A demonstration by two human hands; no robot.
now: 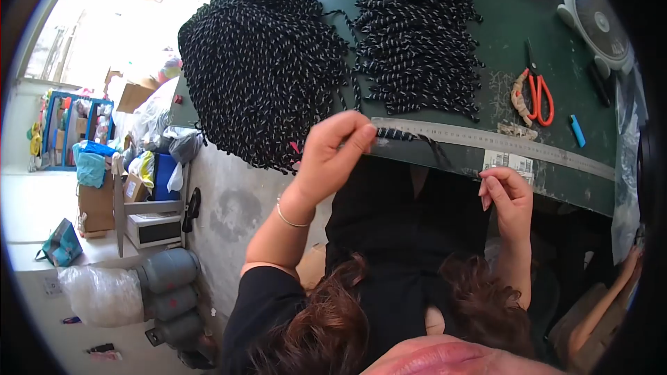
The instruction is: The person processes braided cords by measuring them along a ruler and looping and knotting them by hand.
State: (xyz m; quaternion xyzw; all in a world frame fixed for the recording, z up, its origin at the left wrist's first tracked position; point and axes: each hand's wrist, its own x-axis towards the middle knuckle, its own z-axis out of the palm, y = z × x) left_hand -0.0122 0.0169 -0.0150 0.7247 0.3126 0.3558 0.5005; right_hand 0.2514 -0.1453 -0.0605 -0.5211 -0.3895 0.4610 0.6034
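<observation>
My left hand (338, 147) pinches one end of a short black-and-white cord (397, 135) at the left end of a clear ruler (462, 135). The cord runs rightward along the ruler, and its loose end is blurred near the table edge. Just past that end, my right hand (508, 198) has its fingers curled together, with nothing visible in them. Behind the ruler lies a stack of similar short cords (420, 42). A large heap of black-and-white cord (257, 69) covers the table's left part and hangs over its edge.
On the green table (497, 21) are orange-handled scissors (538, 97), a blue lighter-like object (577, 130), a label (508, 161) and a grey fan (601, 24). Another person's arm (601, 309) shows at lower right. Boxes, bags and gas cylinders (170, 271) stand at left.
</observation>
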